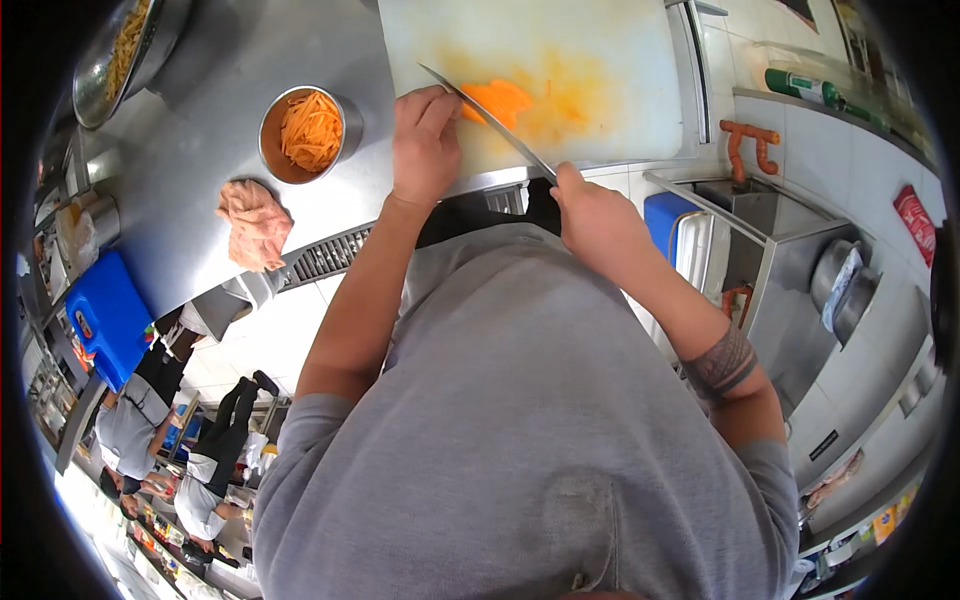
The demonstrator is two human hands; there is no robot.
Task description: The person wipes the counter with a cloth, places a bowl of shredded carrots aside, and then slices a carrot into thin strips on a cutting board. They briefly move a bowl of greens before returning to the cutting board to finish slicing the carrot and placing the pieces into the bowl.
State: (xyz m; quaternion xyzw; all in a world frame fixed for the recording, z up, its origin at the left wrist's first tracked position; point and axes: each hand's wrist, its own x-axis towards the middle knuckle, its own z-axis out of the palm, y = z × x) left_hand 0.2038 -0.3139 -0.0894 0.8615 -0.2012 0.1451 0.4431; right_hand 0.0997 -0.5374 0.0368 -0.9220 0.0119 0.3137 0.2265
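My right hand [603,222] is wrapped round the handle of a kitchen knife [505,132]. The long blade slants up and left over the white cutting board [640,60], crossing the orange carrot slices [497,102]. With fingers curled, my left hand [427,143] presses at the left end of these slices, close beside the blade; its fingertips are partly hidden. Orange stains mark the board around the slices. To the left stands a round metal container [347,128] holding carrot strips [311,132].
A crumpled pink cloth [254,224] lies on the steel counter [180,210]. At top left is a metal bowl [165,45] with pale strips. A blue container [108,315] sits at the counter's left end. Two people [215,450] stand farther off, lower left.
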